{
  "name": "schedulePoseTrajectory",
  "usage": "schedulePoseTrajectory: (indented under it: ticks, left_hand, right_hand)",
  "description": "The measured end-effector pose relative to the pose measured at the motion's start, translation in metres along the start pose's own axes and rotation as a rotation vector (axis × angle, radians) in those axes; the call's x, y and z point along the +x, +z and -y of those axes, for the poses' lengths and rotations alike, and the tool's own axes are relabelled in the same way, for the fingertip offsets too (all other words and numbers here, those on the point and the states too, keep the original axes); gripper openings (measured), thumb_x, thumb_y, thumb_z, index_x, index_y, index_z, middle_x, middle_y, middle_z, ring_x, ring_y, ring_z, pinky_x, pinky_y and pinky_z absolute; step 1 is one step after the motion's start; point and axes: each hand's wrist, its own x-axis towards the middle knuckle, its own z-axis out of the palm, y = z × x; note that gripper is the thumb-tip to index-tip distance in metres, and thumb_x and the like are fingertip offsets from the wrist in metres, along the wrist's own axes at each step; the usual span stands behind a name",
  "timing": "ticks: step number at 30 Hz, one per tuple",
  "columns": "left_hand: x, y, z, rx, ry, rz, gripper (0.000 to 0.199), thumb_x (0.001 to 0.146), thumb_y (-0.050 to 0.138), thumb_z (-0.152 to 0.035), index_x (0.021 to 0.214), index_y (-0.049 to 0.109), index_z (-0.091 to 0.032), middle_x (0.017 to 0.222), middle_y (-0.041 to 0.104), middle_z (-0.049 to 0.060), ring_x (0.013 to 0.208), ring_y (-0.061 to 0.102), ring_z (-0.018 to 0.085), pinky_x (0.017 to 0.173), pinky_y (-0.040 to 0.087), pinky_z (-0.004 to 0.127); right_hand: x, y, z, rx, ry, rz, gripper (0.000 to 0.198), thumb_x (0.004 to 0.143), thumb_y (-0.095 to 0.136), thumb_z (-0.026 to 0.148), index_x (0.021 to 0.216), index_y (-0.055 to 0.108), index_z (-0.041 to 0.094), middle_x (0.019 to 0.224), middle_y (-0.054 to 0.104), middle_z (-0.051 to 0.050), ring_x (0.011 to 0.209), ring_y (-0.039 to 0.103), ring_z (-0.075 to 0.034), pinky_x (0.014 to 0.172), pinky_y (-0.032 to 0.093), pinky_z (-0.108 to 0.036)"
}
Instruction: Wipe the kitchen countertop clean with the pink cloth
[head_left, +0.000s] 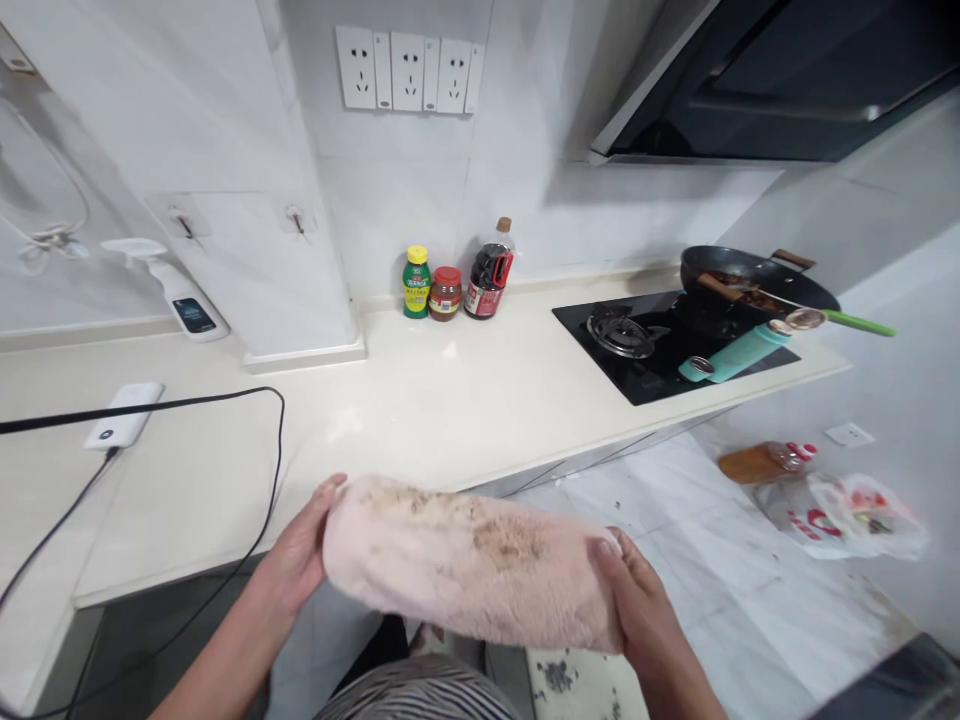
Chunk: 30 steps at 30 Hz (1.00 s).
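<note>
A folded pink cloth [450,570] with brown stains along its upper side stretches between my two hands, in front of the counter's edge. My left hand [304,545] grips its left end, the fingers tucked behind it. At the other end, my right hand [641,600] holds the cloth with the thumb on top and the fingers at the far side. Past the cloth lies the cream countertop [420,420].
Against the wall stand a green bottle [416,284], a red-lidded jar [445,294] and a dark sauce bottle [489,272]. A wok [750,270] sits on the black stove [652,350]. At left are a spray bottle [187,300] and a cabled white power bank [126,415]. An oil bottle [757,462] is on the floor.
</note>
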Motion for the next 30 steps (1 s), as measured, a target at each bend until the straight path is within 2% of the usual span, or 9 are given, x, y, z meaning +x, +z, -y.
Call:
schedulePoseTrajectory:
  ticks: [4, 7, 10, 14, 16, 19, 23, 26, 30]
  left_hand:
    - [0.009, 0.013, 0.039, -0.070, -0.147, 0.231, 0.078, 0.075, 0.071, -0.072, 0.130, 0.062, -0.018, 0.128, 0.071, 0.015, 0.126, 0.063, 0.032, 0.108, 0.049, 0.046]
    - [0.008, 0.013, 0.071, 0.090, -0.192, 0.293, 0.083, 0.067, 0.088, -0.049, 0.138, 0.057, -0.018, 0.132, 0.070, 0.018, 0.124, 0.064, 0.034, 0.109, 0.048, 0.048]
    - [0.001, 0.002, 0.077, 0.197, -0.154, 0.346, 0.098, 0.061, 0.092, -0.034, 0.148, 0.047, -0.028, 0.142, 0.064, 0.012, 0.128, 0.062, 0.032, 0.113, 0.045, 0.049]
    - [-0.016, -0.005, 0.048, 0.190, -0.263, 0.474, 0.097, 0.058, 0.090, -0.026, 0.146, 0.050, -0.031, 0.142, 0.065, 0.009, 0.130, 0.061, 0.031, 0.113, 0.045, 0.047]
    - [-0.023, 0.001, 0.024, 0.171, -0.311, 0.461, 0.082, 0.064, 0.086, -0.027, 0.141, 0.056, -0.027, 0.133, 0.070, 0.010, 0.122, 0.066, 0.032, 0.104, 0.051, 0.044]
    - [-0.022, 0.014, -0.007, 0.133, -0.262, 0.361, 0.065, 0.069, 0.084, -0.030, 0.130, 0.063, -0.023, 0.118, 0.075, 0.011, 0.111, 0.071, 0.031, 0.094, 0.056, 0.041]
    - [-0.002, 0.024, -0.015, 0.014, -0.182, 0.226, 0.050, 0.067, 0.085, -0.029, 0.113, 0.067, -0.020, 0.106, 0.076, 0.009, 0.099, 0.073, 0.027, 0.087, 0.058, 0.038]
    - [0.018, 0.024, -0.016, -0.017, -0.194, 0.221, 0.037, 0.068, 0.085, -0.027, 0.098, 0.067, -0.017, 0.098, 0.075, 0.009, 0.087, 0.072, 0.022, 0.081, 0.058, 0.033]
    - [0.054, 0.018, -0.042, 0.073, -0.106, 0.099, 0.042, 0.070, 0.085, -0.025, 0.105, 0.062, -0.017, 0.098, 0.072, 0.006, 0.088, 0.070, 0.019, 0.081, 0.057, 0.031]
  right_hand:
    - [0.007, 0.031, -0.001, 0.183, 0.069, 0.124, 0.047, 0.077, 0.074, 0.068, 0.096, 0.063, 0.026, 0.082, 0.071, -0.001, 0.069, 0.062, -0.019, 0.061, 0.049, -0.028]
    - [0.015, 0.040, -0.012, 0.165, 0.077, 0.113, 0.047, 0.076, 0.077, 0.067, 0.089, 0.060, 0.025, 0.069, 0.065, 0.002, 0.059, 0.057, -0.016, 0.053, 0.046, -0.026]
    - [0.019, 0.025, -0.013, 0.183, 0.098, 0.019, 0.049, 0.074, 0.080, 0.064, 0.097, 0.060, 0.025, 0.076, 0.070, 0.001, 0.062, 0.062, -0.018, 0.056, 0.050, -0.028]
    - [0.014, 0.001, 0.001, 0.282, 0.155, 0.055, 0.071, 0.072, 0.085, 0.055, 0.130, 0.054, 0.028, 0.091, 0.073, -0.002, 0.069, 0.068, -0.020, 0.062, 0.054, -0.030]
    - [0.011, -0.005, 0.012, 0.299, 0.148, 0.061, 0.088, 0.072, 0.086, 0.052, 0.146, 0.043, 0.032, 0.086, 0.072, 0.001, 0.066, 0.068, -0.020, 0.061, 0.054, -0.030]
    - [0.014, -0.002, 0.027, 0.292, 0.092, 0.019, 0.099, 0.073, 0.085, 0.052, 0.156, 0.034, 0.034, 0.074, 0.067, 0.004, 0.060, 0.064, -0.018, 0.059, 0.053, -0.029]
    - [0.038, 0.023, 0.037, 0.290, 0.044, 0.010, 0.081, 0.070, 0.084, 0.055, 0.142, 0.054, 0.029, 0.074, 0.068, 0.002, 0.062, 0.064, -0.018, 0.055, 0.051, -0.027]
    - [0.065, 0.048, 0.041, 0.336, 0.040, 0.082, 0.064, 0.070, 0.086, 0.051, 0.123, 0.063, 0.026, 0.068, 0.064, 0.005, 0.060, 0.061, -0.016, 0.055, 0.048, -0.025]
    - [0.114, 0.084, 0.051, 0.378, -0.026, 0.120, 0.059, 0.067, 0.087, 0.046, 0.115, 0.062, 0.023, 0.074, 0.067, 0.004, 0.064, 0.062, -0.015, 0.058, 0.050, -0.025]
